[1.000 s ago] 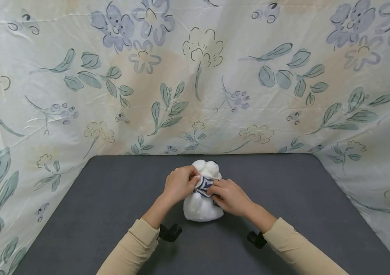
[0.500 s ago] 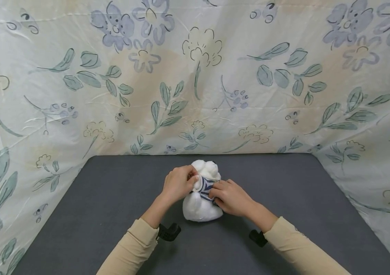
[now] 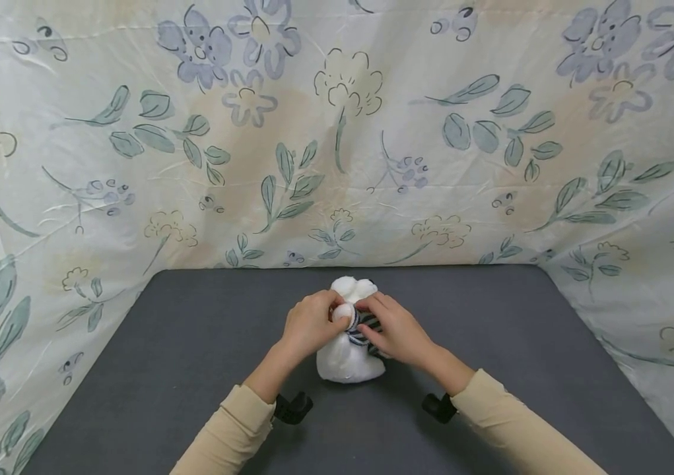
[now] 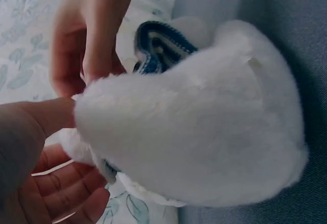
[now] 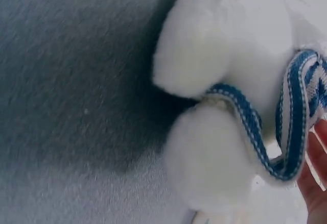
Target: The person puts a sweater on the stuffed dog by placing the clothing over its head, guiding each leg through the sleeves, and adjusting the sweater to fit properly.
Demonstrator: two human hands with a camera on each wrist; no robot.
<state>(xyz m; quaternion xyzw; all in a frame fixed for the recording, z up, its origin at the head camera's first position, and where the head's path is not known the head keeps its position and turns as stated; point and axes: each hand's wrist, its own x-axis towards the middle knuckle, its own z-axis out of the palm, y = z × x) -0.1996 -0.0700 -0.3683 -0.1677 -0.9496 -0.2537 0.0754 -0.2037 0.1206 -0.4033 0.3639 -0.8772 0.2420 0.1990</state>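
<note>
A white plush toy [image 3: 345, 363] sits upright on the table, with a blue-and-white striped knitted garment [image 3: 357, 338] on its right side. My left hand [image 3: 309, 323] grips the toy's white paw; the left wrist view shows the thumb [image 4: 53, 113] on top and fingers below. My right hand [image 3: 399, 333] holds the garment close to that paw, thumb and index finger on either side. In the right wrist view the garment's edge [image 5: 294, 117] loops out from the plush body, and my fingertips sit behind it. The toy's lower face is partly hidden by my hands.
A dark grey table [image 3: 194, 343] lies under the toy. Behind it and along the sides hangs a floral cloth [image 3: 289, 132]. Black wrist cameras [image 3: 294, 408] stick out below both wrists, close over the table.
My right hand has moved up and left, its fingers spreading from the garment's front towards the paw. The garment has shifted right, baring the white paw. My left hand stays nearly in place.
</note>
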